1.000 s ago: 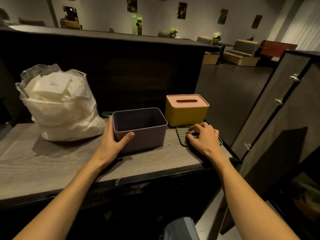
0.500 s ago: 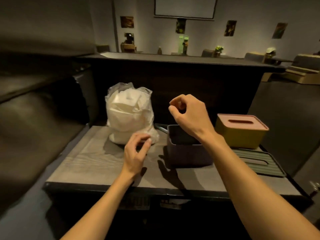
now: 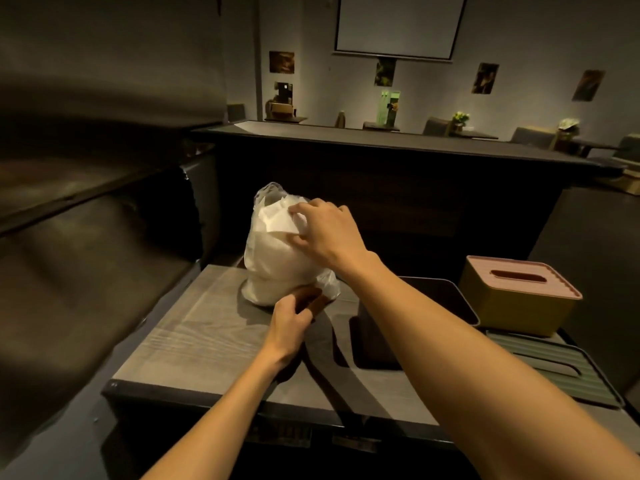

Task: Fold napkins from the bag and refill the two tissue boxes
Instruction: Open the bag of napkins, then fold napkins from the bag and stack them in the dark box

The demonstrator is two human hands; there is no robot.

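At frame centre, both hands have moved onto the bag (image 3: 273,258), which they hung short of half a second ago. Right hand (image 3: 329,233) pinches a white napkin (image 3: 277,220) at the bag's mouth; left hand (image 3: 291,318) has its fingers curled round the plastic at the bag's base. Upright on the desk (image 3: 194,341), the bag has its long axis vertical, mouth upward. Open box (image 3: 446,299) and lidded box (image 3: 519,296) sit lower right.
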